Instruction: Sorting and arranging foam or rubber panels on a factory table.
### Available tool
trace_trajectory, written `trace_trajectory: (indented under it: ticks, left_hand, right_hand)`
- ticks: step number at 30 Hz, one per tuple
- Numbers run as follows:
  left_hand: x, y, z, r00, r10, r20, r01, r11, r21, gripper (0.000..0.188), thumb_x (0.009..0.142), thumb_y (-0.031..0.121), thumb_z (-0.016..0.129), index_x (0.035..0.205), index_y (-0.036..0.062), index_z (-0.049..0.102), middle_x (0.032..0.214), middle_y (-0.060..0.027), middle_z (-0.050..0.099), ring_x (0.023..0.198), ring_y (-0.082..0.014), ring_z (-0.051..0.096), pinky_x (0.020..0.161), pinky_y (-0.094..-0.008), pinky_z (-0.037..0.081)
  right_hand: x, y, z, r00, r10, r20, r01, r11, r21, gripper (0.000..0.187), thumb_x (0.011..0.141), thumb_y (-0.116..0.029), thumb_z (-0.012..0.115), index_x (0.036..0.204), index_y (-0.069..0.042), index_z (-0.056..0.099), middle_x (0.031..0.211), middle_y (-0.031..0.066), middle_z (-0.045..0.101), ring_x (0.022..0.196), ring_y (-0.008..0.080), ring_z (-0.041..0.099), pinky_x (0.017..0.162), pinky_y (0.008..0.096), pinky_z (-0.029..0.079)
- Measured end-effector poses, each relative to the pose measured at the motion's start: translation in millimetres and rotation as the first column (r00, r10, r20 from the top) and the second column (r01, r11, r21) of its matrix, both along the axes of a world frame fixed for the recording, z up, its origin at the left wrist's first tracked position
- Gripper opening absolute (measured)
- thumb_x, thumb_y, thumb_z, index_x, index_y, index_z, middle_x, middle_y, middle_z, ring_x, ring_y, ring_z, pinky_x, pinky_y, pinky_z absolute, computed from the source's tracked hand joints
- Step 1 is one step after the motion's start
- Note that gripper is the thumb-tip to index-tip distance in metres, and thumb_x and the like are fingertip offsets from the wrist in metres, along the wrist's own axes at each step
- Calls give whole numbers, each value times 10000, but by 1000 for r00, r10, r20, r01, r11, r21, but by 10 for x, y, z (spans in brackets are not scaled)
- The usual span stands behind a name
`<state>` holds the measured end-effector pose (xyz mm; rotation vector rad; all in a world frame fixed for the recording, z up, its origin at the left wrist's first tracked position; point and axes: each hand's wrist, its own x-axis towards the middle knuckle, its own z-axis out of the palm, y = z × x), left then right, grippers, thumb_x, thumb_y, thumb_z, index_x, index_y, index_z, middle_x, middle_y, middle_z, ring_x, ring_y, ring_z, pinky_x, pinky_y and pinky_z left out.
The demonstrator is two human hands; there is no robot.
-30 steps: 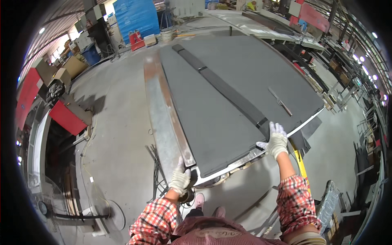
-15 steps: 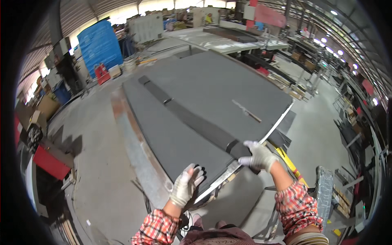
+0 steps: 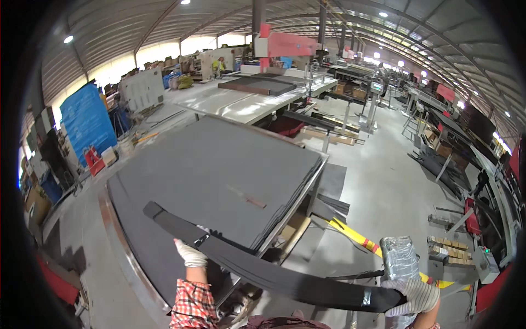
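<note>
A long bundle of dark grey foam-like strips (image 3: 307, 283), bound with shiny bands, slants across my front. My gloved right hand (image 3: 415, 296) is closed round its near right end, out beyond the table edge. At the band nearer the far end, my gloved left hand (image 3: 190, 254) grips the bundle's side; some of its fingers are hidden beneath. The far part of the bundle lies over a stack of large dark grey sheets (image 3: 219, 159) on a table. A thin tool like a knife with a brownish handle (image 3: 255, 203) rests on the top sheet, blurred.
A silver-wrapped block (image 3: 399, 257) stands beside my right hand, and a yellow bar with red marks (image 3: 353, 236) runs along there. Beyond the stack is a pale work table (image 3: 246, 107) under a pink machine arm (image 3: 290, 46). A blue-covered object (image 3: 87, 123) stands far left.
The bundle has been lifted at its near end and pulled right and toward me off the sheets. My left hand, apart from it before, now grips it. The view has swung right and up.
</note>
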<state>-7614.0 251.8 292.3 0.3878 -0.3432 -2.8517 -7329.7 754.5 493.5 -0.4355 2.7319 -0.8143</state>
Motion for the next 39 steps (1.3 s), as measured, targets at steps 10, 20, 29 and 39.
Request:
trace_trajectory:
  ticks: [10, 20, 29, 39]
  left_hand:
    - [-811, 968, 900, 974, -92, -206, 60, 986, -159, 660, 883, 582, 419, 1076, -39, 529, 987, -170, 601, 886, -316, 577, 818, -437, 501]
    - [-969, 1314, 1445, 952, -62, -298, -73, 904, -421, 584, 908, 485, 457, 1133, -53, 491, 1034, -182, 579, 910, -310, 592, 836, -417, 507]
    - [1735, -362, 1166, 811, 545, -212, -563, 628, -538, 590, 884, 493, 496, 1177, -18, 510, 1068, -203, 597, 949, -333, 596, 845, -432, 505]
    - [6120, -684, -657, 26, 961, 276, -721, 209, -661, 534, 878, 557, 441, 1094, 76, 527, 939, -109, 584, 820, -301, 571, 768, -457, 497]
  right_hand:
    - [-410, 938, -560, 979, -56, 196, 80, 990, -117, 912, 647, -432, 761, 1357, -11, 373, 1365, 205, 395, 1304, 331, 318, 1079, 401, 238]
    - [-889, 784, -1791, 808, -45, 587, 257, 924, -283, 756, 708, -233, 767, 1347, -72, 397, 1168, 150, 528, 1104, 271, 480, 977, 328, 347]
    - [-1686, 236, -2100, 555, 497, 667, -256, 865, -431, 748, 695, -184, 761, 1329, -28, 396, 1007, 17, 574, 889, 123, 532, 758, 262, 477]
    - [-1283, -831, -2481, 118, 832, 542, -807, 398, -437, 755, 740, -326, 726, 1354, -58, 377, 1297, 167, 491, 1187, 283, 484, 987, 349, 396]
